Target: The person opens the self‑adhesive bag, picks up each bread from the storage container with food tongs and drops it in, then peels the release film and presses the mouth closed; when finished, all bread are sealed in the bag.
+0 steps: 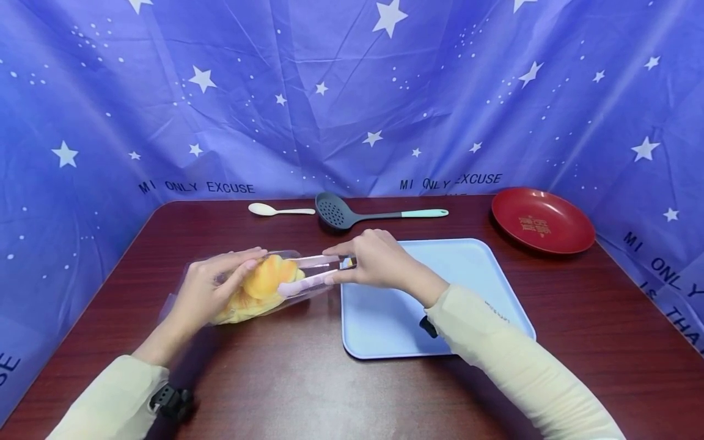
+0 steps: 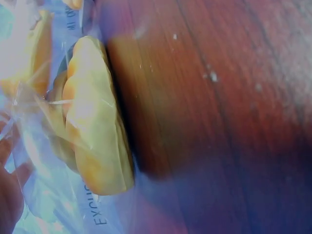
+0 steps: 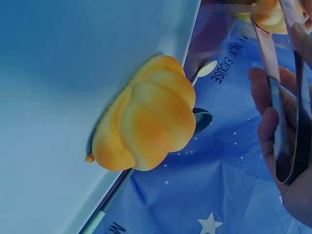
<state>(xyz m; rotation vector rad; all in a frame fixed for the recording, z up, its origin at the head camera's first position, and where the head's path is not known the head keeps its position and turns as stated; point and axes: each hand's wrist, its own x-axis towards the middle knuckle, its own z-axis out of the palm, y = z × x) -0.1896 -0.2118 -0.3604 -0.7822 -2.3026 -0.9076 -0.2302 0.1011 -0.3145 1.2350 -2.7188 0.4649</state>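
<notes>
My left hand [image 1: 206,287] holds a clear plastic bag [image 2: 36,170] with yellow bread rolls inside, at the left of the table. One long roll [image 2: 97,126] lies low in the bag. With my right hand [image 1: 379,260] I grip food tongs [image 3: 277,105] with a metal bow and pale tips. Those tips reach into the bag from the right, one on each side of a golden roll [image 1: 266,278]. Another golden bread roll [image 3: 151,114] rests on the pale blue tray [image 1: 418,336]; my right hand and forearm hide it in the head view.
Behind my hands lie a small cream spoon [image 1: 264,209] and a dark slotted skimmer [image 1: 335,214] with a mint handle end. A red plate [image 1: 561,220] stands at the back right. A blue star-patterned cloth [image 1: 330,122] hangs behind the table.
</notes>
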